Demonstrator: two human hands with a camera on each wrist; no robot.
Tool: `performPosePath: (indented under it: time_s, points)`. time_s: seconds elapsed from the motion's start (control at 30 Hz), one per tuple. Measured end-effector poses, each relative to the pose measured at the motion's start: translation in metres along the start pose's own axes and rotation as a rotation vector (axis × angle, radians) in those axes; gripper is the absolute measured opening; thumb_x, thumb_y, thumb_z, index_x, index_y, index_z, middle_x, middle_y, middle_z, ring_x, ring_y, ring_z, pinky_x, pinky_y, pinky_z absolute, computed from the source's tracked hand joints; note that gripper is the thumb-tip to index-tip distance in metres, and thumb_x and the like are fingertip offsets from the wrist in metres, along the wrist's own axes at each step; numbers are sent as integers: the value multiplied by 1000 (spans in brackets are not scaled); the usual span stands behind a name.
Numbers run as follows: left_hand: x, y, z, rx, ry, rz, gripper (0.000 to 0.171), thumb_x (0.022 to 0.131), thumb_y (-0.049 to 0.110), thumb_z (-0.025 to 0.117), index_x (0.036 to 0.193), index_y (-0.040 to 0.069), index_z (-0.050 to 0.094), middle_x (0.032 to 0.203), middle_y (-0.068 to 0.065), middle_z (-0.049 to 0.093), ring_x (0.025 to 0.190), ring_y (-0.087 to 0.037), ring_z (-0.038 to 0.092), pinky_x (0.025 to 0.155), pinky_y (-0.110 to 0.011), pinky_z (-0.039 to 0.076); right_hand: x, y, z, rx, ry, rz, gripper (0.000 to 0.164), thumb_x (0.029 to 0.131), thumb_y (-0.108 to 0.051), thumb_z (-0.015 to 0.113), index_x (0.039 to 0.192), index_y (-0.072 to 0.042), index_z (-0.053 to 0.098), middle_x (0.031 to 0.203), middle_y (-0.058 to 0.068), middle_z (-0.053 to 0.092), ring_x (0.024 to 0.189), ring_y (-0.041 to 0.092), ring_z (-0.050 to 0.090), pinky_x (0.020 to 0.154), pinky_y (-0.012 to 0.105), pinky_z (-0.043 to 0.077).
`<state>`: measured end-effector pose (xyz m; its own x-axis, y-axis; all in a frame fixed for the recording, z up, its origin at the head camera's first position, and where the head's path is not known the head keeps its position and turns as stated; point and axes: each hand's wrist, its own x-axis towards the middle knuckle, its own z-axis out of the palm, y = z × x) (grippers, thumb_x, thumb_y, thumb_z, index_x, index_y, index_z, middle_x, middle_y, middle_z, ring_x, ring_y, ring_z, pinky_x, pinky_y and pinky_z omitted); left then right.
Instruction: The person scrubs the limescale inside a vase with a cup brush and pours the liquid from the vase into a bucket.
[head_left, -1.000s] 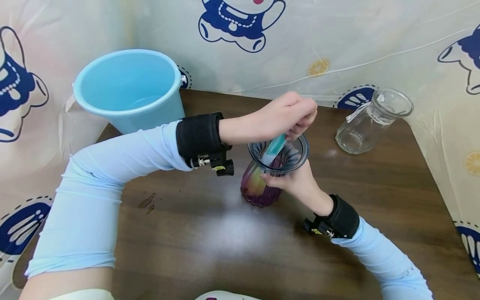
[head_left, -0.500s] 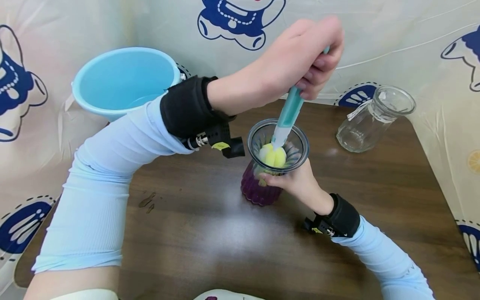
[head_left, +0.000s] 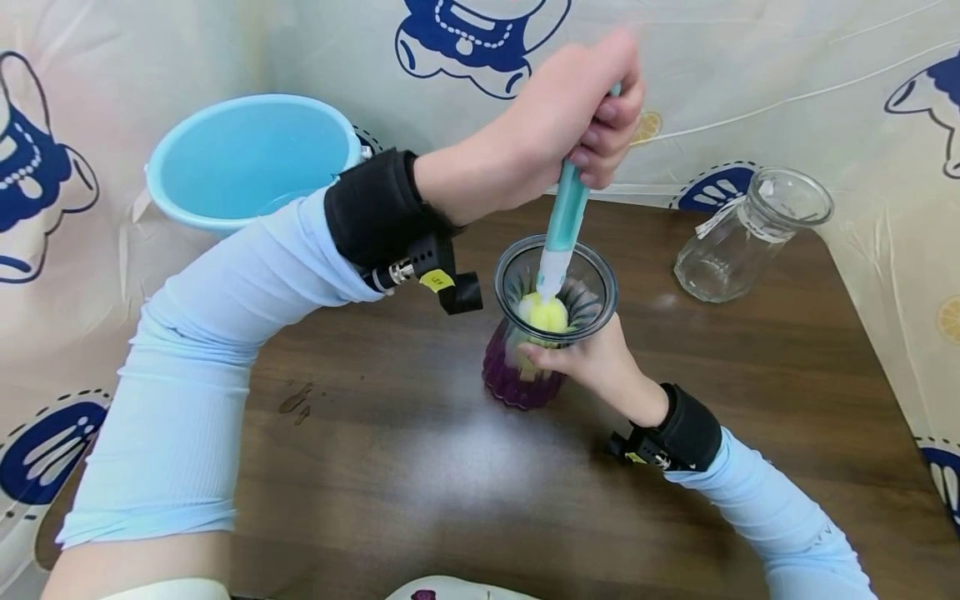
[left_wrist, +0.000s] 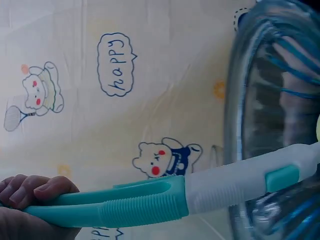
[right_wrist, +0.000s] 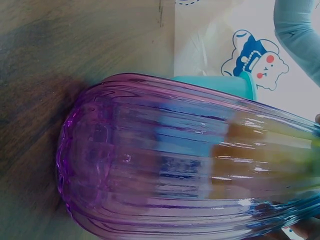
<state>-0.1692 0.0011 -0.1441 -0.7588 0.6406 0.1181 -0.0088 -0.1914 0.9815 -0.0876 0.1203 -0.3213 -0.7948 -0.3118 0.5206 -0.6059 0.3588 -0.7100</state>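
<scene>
A ribbed glass vase (head_left: 517,379), purple at the bottom and bluish at its flared rim, stands on the brown table. My right hand (head_left: 600,367) grips it just below the rim, thumb in front. Above the opening, my left hand (head_left: 581,117) holds a sponge bottle brush (head_left: 567,208) by the end of its teal and white handle. The brush slants down into the vase, and its yellow sponge head (head_left: 545,314) sits inside the neck. In the left wrist view, curled fingers (left_wrist: 47,192) wrap the teal handle. Through the purple glass in the right wrist view, the lower vase holds no sponge.
A light blue bucket (head_left: 255,218) stands at the back left, partly behind the left forearm. A clear glass bottle (head_left: 720,258) with a ribbon stands at the back right. Small wet spots (head_left: 296,400) mark the table (head_left: 420,500); a white patterned object (head_left: 457,590) shows at the front edge.
My left hand has risen, drawing the sponge from deep in the vase up into its neck, then shifted slightly left. My right hand keeps its grip on the vase.
</scene>
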Motion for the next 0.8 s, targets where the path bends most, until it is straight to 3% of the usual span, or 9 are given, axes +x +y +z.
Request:
performPosePath:
  time_s: [0.13,0.23,0.3,0.57,0.8]
  points:
    - [-11,-10,2,-26,71,-44,36,90,4,26,54,8,24,49,-2,21,41,-16,19,43,-24,20,0,2,0,1,2,-4,58,56,-3,83,105,8,53,93,15,60,80,17,56,72,21,44]
    - [-16,-16,0,-37,90,-39,36,89,3,26,54,9,24,47,-1,21,41,-15,20,43,-23,20,0,2,0,-9,2,9,58,56,-3,83,104,8,53,90,15,60,76,17,55,69,21,45]
    - [-17,-20,-1,-38,88,-26,36,89,3,25,54,10,24,47,0,22,40,-14,20,43,-23,20,0,2,0,-12,6,11,59,55,-3,83,105,8,53,92,15,60,78,18,56,71,21,45]
    - [-26,-43,4,-55,64,-76,34,89,2,26,55,7,26,50,0,23,42,-12,22,44,-22,20,-1,2,1,-40,18,7,55,55,-7,83,100,7,54,86,14,59,74,16,53,68,24,44]
    - [-31,-57,3,-5,30,-55,33,92,4,25,58,5,26,53,-2,24,45,-13,23,46,-23,21,-1,1,1,-43,11,18,52,56,-7,84,97,5,54,84,12,58,73,16,50,65,25,41]
